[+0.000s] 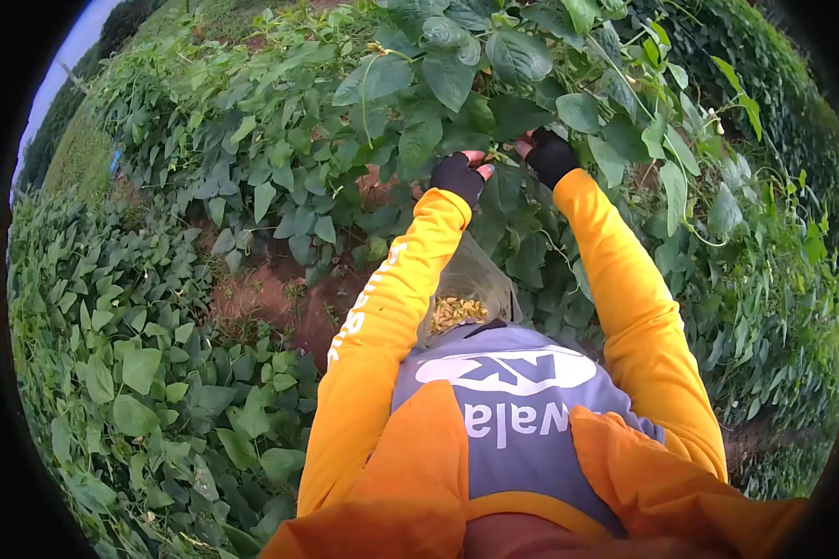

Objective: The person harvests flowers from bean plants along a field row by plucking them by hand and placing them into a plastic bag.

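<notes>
Both hands reach up into leafy green vines (447, 79) at the top centre. My left hand (461, 174), in a black fingerless glove, has its thumb and fingertips closed together at a small pale green stem or bud. Just to its right, my right hand (545, 156), gloved alike, is bent in with its fingertips partly behind leaves; what it touches cannot be made out. Below the hands, an open translucent bag (475, 265) hangs at the front of my body, with many small yellowish pieces (457, 311) inside.
Dense foliage surrounds both arms. Broad-leaved plants (140, 373) cover the lower left, and reddish soil (270, 293) shows between the rows. More vines (764, 279) stand on the right. A thin tendril with leaves hangs to the right of my right hand.
</notes>
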The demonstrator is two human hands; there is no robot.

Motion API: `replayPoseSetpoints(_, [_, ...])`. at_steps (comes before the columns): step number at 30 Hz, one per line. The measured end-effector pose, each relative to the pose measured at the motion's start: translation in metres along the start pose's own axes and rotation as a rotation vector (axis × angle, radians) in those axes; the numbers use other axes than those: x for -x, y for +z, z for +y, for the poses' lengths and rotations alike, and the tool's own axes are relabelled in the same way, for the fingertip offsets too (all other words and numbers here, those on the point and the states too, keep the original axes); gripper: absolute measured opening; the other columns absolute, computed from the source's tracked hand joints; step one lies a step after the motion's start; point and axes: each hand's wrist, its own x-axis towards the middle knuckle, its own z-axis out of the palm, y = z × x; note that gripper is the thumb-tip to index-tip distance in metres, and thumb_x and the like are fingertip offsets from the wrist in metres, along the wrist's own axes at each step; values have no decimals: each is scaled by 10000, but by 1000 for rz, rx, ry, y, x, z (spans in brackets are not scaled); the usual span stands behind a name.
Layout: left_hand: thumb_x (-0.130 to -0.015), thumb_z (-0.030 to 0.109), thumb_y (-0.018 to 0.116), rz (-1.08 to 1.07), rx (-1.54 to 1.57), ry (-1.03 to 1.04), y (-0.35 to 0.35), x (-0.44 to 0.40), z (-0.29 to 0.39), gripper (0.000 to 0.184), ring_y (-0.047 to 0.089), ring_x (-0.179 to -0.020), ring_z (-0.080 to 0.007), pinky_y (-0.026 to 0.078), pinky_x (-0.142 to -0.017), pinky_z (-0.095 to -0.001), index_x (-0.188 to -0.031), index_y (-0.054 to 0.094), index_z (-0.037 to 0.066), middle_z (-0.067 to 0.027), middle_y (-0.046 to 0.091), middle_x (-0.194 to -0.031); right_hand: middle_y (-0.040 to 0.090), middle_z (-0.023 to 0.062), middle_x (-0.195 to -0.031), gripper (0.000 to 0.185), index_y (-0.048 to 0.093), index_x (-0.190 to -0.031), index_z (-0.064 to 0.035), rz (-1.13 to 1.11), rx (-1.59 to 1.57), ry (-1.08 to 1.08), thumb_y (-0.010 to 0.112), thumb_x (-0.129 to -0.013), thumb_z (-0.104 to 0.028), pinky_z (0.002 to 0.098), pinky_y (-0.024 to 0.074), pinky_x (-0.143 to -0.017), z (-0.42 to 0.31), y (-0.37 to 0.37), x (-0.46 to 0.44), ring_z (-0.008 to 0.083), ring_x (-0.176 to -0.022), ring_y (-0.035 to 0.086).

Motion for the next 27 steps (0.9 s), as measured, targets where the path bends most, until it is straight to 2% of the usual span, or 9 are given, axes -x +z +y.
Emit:
replayPoseSetpoints(2, [-788, 167, 676, -31, -88, 32, -7, -3, 13, 353, 631, -863, -199, 486, -796, -302, -1092, 605, 2, -135, 659, -984, 631, 153, -1003, 391, 583, -1085, -60, -133, 46, 146, 575, -799, -327, 385, 451, -827, -13, -13, -23, 320, -953, 594])
replayPoseSetpoints(5, [-781, 205, 677, -93, -151, 54, -11, -7, 22, 352, 642, -861, -228, 492, -790, -318, -1070, 618, 12, -150, 661, -970, 606, 181, -1062, 448, 577, -1082, -43, -116, 31, 189, 577, -794, -386, 393, 426, -877, -3, -5, -41, 343, -1013, 563])
replayPoseSetpoints(10, [-782, 211, 677, -222, -103, 24, -18, -14, 32, 340, 642, -836, -214, 492, -777, -312, -1052, 624, 11, -135, 670, -940, 588, 197, -1088, 398, 603, -1020, -27, -20, -83, 298, 552, -823, -370, 401, 405, -902, 2, 1, -40, 353, -1045, 541])
replayPoseSetpoints(12, [-783, 207, 683, -243, 188, -26, -13, -21, 20, 322, 629, -811, -176, 486, -768, -296, -1027, 630, 3, -108, 672, -910, 589, 195, -1085, 392, 604, -1017, -27, 22, -90, 329, 553, -823, -364, 401, 406, -900, 6, 7, -38, 351, -1040, 543])
replayPoseSetpoints(15, [-778, 194, 694, -283, 244, -38, -14, -29, 11, 309, 610, -802, -147, 477, -761, -280, -1008, 633, -4, -86, 668, -888, 590, 193, -1080, 383, 605, -1013, -26, 78, -112, 376, 555, -824, -355, 401, 407, -896, 15, 23, -36, 349, -1032, 546])
replayPoseSetpoints(21, [-763, 185, 708, -348, 253, -92, -23, -30, 10, 301, 600, -795, -147, 470, -749, -276, -982, 634, -8, -87, 662, -860, 593, 189, -1072, 364, 608, -1006, -24, 144, -159, 432, 560, -826, -337, 401, 409, -889, 35, 67, -20, 345, -1016, 552])
replayPoseSetpoints(23, [-765, 203, 706, -349, 115, -71, -32, -28, 9, 300, 583, -738, -136, 469, -711, -277, -968, 629, -4, -75, 648, -845, 594, 187, -1069, 358, 609, -1003, -24, 156, -174, 437, 561, -826, -331, 401, 410, -887, 41, 76, -19, 344, -1011, 553])
replayPoseSetpoints(25, [-757, 164, 708, -338, 182, -252, -36, -24, 3, 231, 597, -758, -144, 465, -728, -281, -903, 640, -1, -75, 662, -825, 594, 186, -1066, 352, 610, -1001, -23, 163, -183, 438, 563, -827, -325, 401, 411, -885, 48, 83, -19, 342, -1006, 555])
replayPoseSetpoints(27, [-765, 148, 699, -384, 164, -261, -54, -16, 6, 204, 587, -759, -125, 459, -722, -273, -891, 636, 1, -55, 656, -807, 595, 184, -1063, 346, 611, -998, -22, 167, -199, 433, 564, -827, -319, 401, 411, -882, 54, 88, -22, 341, -1001, 557])
